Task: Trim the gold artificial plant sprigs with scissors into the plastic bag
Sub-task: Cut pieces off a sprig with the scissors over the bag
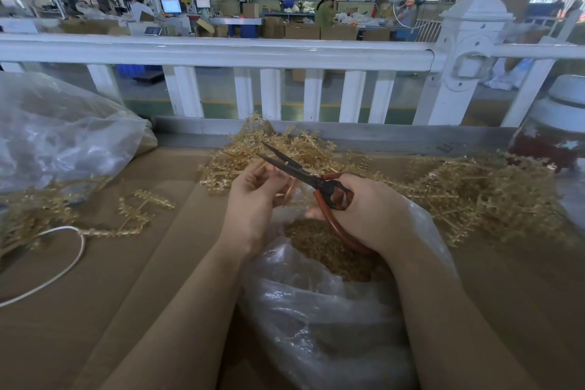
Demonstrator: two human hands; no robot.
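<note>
sprig (278, 182) being pinched by left hand (253, 199) directly above plastic bag (332, 310) so trimmings are dropping in; right hand (370, 212) gripping scissors (300, 176), blades parted; uncut pile (474, 196) lying beyond bag.

Both forearms came into the head view from the bottom edge, bare all the way up to where the picture cut them off, with no sleeve or cuff over any part that showed. The left hand (253, 199) and the right hand (370, 209) wore no gloves, and neither wrist carried a watch, band or bracelet. The fingernails on the left hand looked short and unpainted, though the wide lens softened them too much to be sure, and those of the right hand were mostly hidden.
</note>
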